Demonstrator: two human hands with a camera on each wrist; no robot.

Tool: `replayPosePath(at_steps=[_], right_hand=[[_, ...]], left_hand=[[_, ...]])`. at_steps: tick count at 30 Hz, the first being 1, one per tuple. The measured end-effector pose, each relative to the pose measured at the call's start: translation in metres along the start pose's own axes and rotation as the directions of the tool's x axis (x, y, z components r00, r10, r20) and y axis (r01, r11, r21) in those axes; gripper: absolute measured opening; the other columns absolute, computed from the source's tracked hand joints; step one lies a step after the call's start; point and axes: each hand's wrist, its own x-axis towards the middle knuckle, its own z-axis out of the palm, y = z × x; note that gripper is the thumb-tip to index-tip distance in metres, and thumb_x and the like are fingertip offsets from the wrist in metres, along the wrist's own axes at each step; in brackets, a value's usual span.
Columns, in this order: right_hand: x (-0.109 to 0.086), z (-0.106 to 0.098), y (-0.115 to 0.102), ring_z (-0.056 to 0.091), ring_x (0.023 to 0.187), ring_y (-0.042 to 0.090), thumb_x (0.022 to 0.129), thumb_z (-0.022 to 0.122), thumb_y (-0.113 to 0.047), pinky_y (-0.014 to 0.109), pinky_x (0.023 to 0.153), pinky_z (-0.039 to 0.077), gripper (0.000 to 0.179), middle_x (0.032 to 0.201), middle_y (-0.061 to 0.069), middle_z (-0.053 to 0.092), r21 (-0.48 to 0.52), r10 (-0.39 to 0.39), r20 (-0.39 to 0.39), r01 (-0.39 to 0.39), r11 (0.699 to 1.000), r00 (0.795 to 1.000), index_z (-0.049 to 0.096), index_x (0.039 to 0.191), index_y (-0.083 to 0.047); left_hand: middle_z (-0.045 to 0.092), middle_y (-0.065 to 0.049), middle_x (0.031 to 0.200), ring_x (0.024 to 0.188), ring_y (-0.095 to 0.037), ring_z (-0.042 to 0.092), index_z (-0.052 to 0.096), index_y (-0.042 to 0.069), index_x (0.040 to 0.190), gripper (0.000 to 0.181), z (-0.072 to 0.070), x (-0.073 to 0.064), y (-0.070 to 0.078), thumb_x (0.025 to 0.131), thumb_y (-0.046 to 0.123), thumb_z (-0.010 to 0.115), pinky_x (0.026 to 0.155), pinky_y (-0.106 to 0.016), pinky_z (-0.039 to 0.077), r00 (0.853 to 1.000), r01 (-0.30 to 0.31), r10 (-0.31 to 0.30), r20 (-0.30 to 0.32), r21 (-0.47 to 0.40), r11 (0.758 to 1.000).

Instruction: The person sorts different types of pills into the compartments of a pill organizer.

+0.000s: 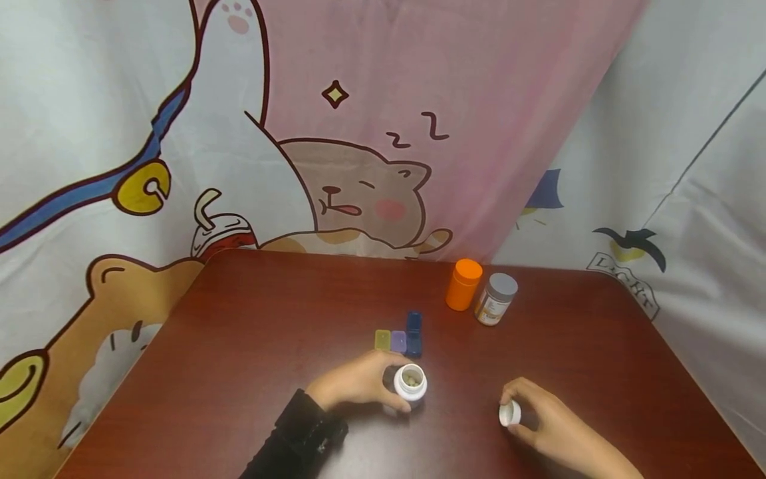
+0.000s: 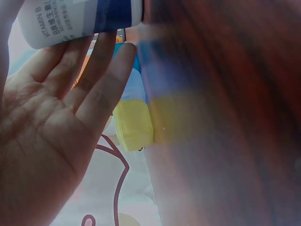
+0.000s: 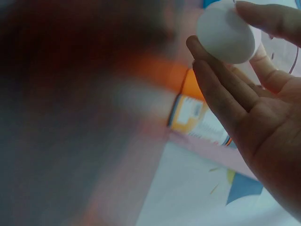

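Observation:
My left hand (image 1: 357, 380) grips an uncapped white pill bottle (image 1: 411, 392), thumb and fingers around its sides. Pale pills (image 1: 411, 380) show through its mouth. In the left wrist view the bottle's label reads "VITAMIN B" above a dark blue band. Off to the right, my right hand (image 1: 547, 419) pinches a white bottle cap (image 1: 510, 413), its hollow side visible from the head; the right wrist view shows the cap's smooth top (image 3: 226, 34). Just beyond the left hand lies a small pill box (image 1: 397, 340) with yellow, purple and dark blue compartments. The blue compartment's lid (image 1: 414, 320) is flipped up.
Toward the back right of the brown table (image 1: 287, 299) stand an orange bottle (image 1: 463, 286) and, close beside it, a grey-lidded jar (image 1: 496, 301) with a label. A printed cloth (image 1: 509, 100) with cartoon animals hangs behind the table's far edge.

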Motion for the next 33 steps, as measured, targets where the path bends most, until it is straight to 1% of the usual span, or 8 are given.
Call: replayPosePath(at_steps=[4,7,14,19,24,26,29,33], right_hand=[[-0.008,-0.001,0.009,0.058,0.090,0.006,0.051,0.085,0.008,0.011,0.081,0.042,0.061,0.097,-0.011,0.064,-0.002,-0.023,-0.012,0.023,1.000,1.000,0.063,0.100,-0.022],[-0.009,-0.003,0.013,0.059,0.091,0.008,0.050,0.084,0.010,0.010,0.084,0.042,0.062,0.097,-0.009,0.066,-0.033,-0.022,-0.034,0.021,0.999,0.999,0.065,0.100,-0.021],[-0.015,-0.011,0.016,0.059,0.088,0.008,0.052,0.087,0.003,0.040,0.072,0.056,0.054,0.093,-0.013,0.065,-0.220,0.152,0.006,-0.147,0.964,0.988,0.065,0.094,-0.022],[-0.015,-0.012,0.014,0.058,0.092,0.009,0.055,0.087,0.001,0.042,0.075,0.056,0.051,0.097,-0.011,0.065,-0.254,0.234,0.030,-0.219,0.942,0.972,0.066,0.097,-0.019],[-0.014,-0.013,0.012,0.059,0.097,0.014,0.057,0.088,-0.004,0.046,0.079,0.056,0.051,0.102,-0.008,0.067,-0.267,0.256,0.044,-0.236,0.934,0.966,0.068,0.102,-0.017],[-0.012,-0.014,0.009,0.060,0.097,0.016,0.057,0.089,-0.008,0.047,0.080,0.056,0.051,0.104,-0.005,0.068,-0.279,0.231,0.027,-0.215,0.936,0.972,0.069,0.104,-0.016],[-0.005,-0.012,0.001,0.061,0.098,0.019,0.058,0.089,-0.012,0.048,0.080,0.055,0.051,0.105,-0.002,0.069,-0.309,0.173,-0.014,-0.169,0.936,0.985,0.069,0.106,-0.014],[0.015,-0.003,-0.016,0.060,0.101,0.020,0.063,0.088,-0.015,0.048,0.082,0.055,0.051,0.108,0.001,0.069,-0.312,0.133,-0.008,-0.129,0.941,0.991,0.068,0.110,-0.013]], left_hand=[[0.072,0.001,0.113,0.102,-0.003,0.057,0.068,0.010,0.120,0.058,0.000,0.000,0.000,0.068,0.027,0.088,0.102,-0.034,0.045,1.000,-0.002,0.002,-0.001,-0.003,1.000],[0.072,0.001,0.113,0.102,-0.003,0.057,0.068,0.011,0.120,0.058,0.000,0.000,0.000,0.068,0.027,0.088,0.102,-0.034,0.045,1.000,-0.003,0.003,-0.002,-0.001,1.000],[0.070,0.002,0.113,0.102,-0.002,0.056,0.065,0.010,0.123,0.057,0.001,0.001,0.003,0.072,0.025,0.086,0.101,-0.033,0.046,1.000,-0.002,0.001,0.028,0.042,0.999],[0.068,-0.002,0.118,0.108,-0.006,0.055,0.062,0.007,0.124,0.062,0.000,0.000,0.006,0.069,0.017,0.086,0.104,-0.036,0.044,0.999,-0.002,-0.001,0.037,0.090,0.996],[0.066,-0.007,0.125,0.113,-0.010,0.054,0.060,0.005,0.128,0.062,-0.005,-0.002,0.009,0.068,0.000,0.077,0.105,-0.038,0.045,1.000,-0.015,0.012,0.027,0.099,0.995],[0.066,-0.009,0.126,0.115,-0.013,0.054,0.060,0.005,0.128,0.057,-0.009,-0.004,0.010,0.073,-0.001,0.073,0.104,-0.042,0.046,1.000,-0.007,0.009,-0.012,0.109,0.994],[0.069,-0.009,0.120,0.110,-0.017,0.059,0.064,0.005,0.123,0.042,-0.015,-0.005,0.010,0.082,0.000,0.068,0.099,-0.046,0.050,0.993,0.013,0.000,-0.121,0.105,0.994],[0.070,-0.005,0.109,0.100,-0.017,0.062,0.067,0.009,0.116,0.030,-0.019,-0.002,0.006,0.087,0.007,0.069,0.089,-0.045,0.055,0.960,0.049,0.005,-0.281,0.184,0.982]])
